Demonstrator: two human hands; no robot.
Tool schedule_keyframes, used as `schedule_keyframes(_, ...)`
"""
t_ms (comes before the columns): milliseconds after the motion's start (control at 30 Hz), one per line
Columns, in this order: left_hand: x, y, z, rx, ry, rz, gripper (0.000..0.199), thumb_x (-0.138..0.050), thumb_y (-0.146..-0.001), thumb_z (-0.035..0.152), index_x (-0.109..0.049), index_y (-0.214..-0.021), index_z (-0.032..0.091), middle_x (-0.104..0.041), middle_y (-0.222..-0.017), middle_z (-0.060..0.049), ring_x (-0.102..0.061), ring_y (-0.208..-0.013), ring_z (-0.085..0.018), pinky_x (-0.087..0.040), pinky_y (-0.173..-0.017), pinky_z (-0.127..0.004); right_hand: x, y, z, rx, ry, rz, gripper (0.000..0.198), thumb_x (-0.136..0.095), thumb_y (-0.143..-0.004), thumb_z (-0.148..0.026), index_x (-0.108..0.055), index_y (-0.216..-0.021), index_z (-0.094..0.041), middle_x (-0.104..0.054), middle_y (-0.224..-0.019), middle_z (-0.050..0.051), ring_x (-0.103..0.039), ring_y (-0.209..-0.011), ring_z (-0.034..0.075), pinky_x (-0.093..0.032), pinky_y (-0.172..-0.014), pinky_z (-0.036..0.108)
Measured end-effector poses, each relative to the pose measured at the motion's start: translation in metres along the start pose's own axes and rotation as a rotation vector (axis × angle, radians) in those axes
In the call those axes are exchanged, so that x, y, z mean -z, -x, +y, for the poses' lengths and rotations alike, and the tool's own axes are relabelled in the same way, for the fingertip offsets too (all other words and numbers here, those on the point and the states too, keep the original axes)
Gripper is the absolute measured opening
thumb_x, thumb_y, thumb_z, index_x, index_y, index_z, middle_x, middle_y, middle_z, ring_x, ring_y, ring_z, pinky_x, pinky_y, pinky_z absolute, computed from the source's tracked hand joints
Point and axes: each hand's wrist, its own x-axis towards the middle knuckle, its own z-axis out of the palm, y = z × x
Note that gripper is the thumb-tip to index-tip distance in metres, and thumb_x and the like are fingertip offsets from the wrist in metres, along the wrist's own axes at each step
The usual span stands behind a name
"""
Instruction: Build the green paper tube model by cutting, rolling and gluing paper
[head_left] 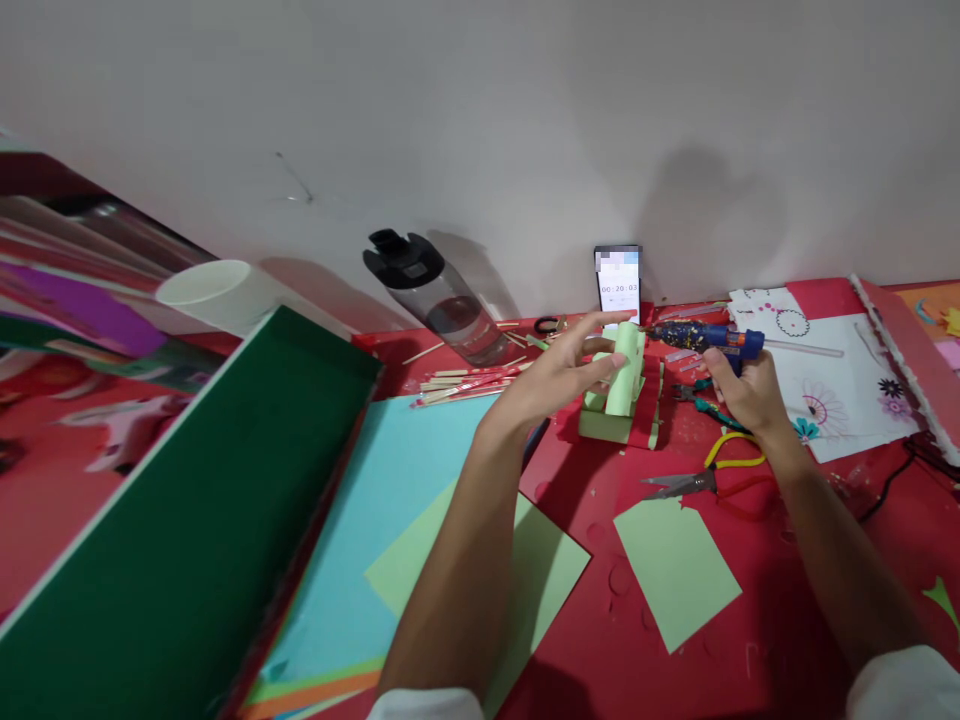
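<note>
Gluing a paper model near the table's far edge

The left hand (pixel 570 365), fingers spread, touched the light, easily crushed green paper roll (pixel 624 370); the right hand (pixel 742 390) gripped a blue glue gun (pixel 709 337) beside it, pliers (pixel 731 455) nearby.

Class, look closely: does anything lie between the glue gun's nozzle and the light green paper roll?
Nothing visible does. The glue gun in the right hand points its nozzle across a short open gap at the paper roll, which the left hand touches.

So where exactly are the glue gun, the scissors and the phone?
glue gun (pixel 712 337), head view, on its blue body above the right hand.
scissors (pixel 679 485), head view, on the metal blades.
phone (pixel 619 285), head view, on its lit screen.
</note>
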Motion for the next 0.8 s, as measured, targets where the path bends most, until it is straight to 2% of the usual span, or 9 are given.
schedule_keyframes(267,-0.0005,-0.0002,-0.0005,0.003,-0.017,0.007,0.051,-0.068,-0.096,0.039,-0.056,-0.144,0.027,-0.063,-0.102,-0.006,-0.062,-0.095,-0.020,-0.056,-0.074,-0.031,-0.0010,-0.0005,-0.0003,-0.005,-0.013,0.009,0.051,-0.062,-0.094,-0.064,-0.061,-0.064,-0.022,-0.053,-0.049,0.000,-0.053,-0.051,0.017,-0.040,-0.048,0.028)
schedule_keyframes(433,-0.0009,0.0006,0.0018,0.009,-0.040,0.011,0.050,-0.068,-0.096,0.038,-0.056,-0.144,0.027,-0.065,-0.101,-0.006,-0.061,-0.097,-0.020,-0.056,-0.075,-0.030,-0.0017,-0.0002,-0.0002,-0.006,-0.010,0.009,0.049,-0.063,-0.094,-0.059,-0.059,-0.063,-0.022,-0.051,-0.049,-0.001,-0.051,-0.051,0.016,-0.039,-0.050,0.028)
schedule_keyframes(667,-0.0009,0.0007,0.0015,0.010,-0.021,0.028,0.049,-0.067,-0.097,0.038,-0.056,-0.143,0.027,-0.065,-0.123,-0.011,-0.063,-0.105,-0.021,-0.056,-0.077,-0.029,-0.0016,0.0000,-0.0031,0.003,0.004,-0.009,0.048,-0.064,-0.094,-0.054,-0.054,-0.059,-0.023,-0.051,-0.049,-0.001,-0.053,-0.053,0.017,-0.039,-0.053,0.029)
schedule_keyframes(800,-0.0006,0.0003,0.0005,0.004,0.020,0.046,0.047,-0.067,-0.097,0.037,-0.056,-0.141,0.026,-0.064,-0.128,-0.012,-0.063,-0.105,-0.021,-0.056,-0.077,-0.029,-0.0010,-0.0003,-0.0037,0.009,0.013,-0.028,0.047,-0.065,-0.093,-0.052,-0.054,-0.058,-0.023,-0.052,-0.049,-0.001,-0.055,-0.055,0.017,-0.041,-0.055,0.029)
